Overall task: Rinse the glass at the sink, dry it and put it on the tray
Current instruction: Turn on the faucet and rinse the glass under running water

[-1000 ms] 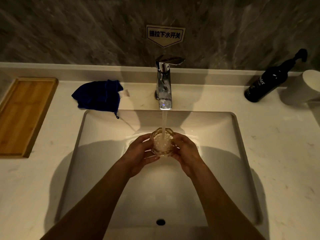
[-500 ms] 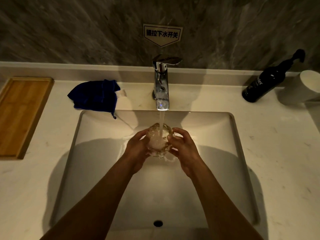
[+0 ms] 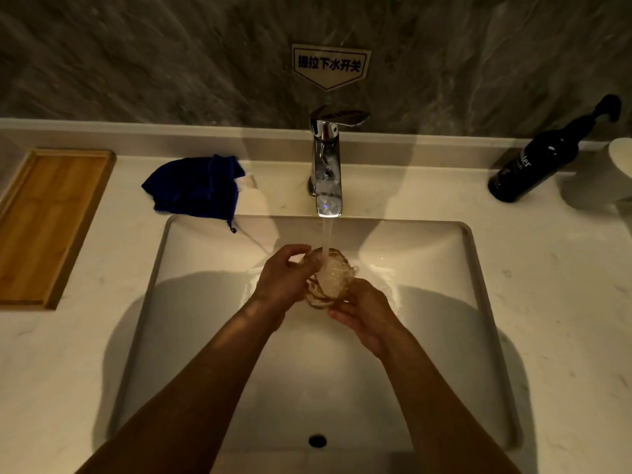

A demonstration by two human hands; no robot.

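Observation:
A clear patterned glass (image 3: 330,277) is held over the white sink (image 3: 478,302), tilted, under the water stream from the chrome faucet (image 3: 326,165). My left hand (image 3: 284,282) grips its left side, fingers curled over the rim. My right hand (image 3: 364,311) holds it from below right. Water foams inside the glass and splashes to the right. A crumpled blue cloth (image 3: 195,188) lies on the counter behind the sink's left corner. The wooden tray (image 3: 48,224) sits on the counter at far left.
A dark pump bottle (image 3: 533,162) leans at the back right, next to a white cup (image 3: 620,172) cut off by the frame edge. The drain hole (image 3: 317,440) is at the sink's near side. A labelled sign is on the stone wall above the faucet.
The glass has been tipped and turned under the stream. My left hand slid over its rim and my right hand dropped lower beneath it.

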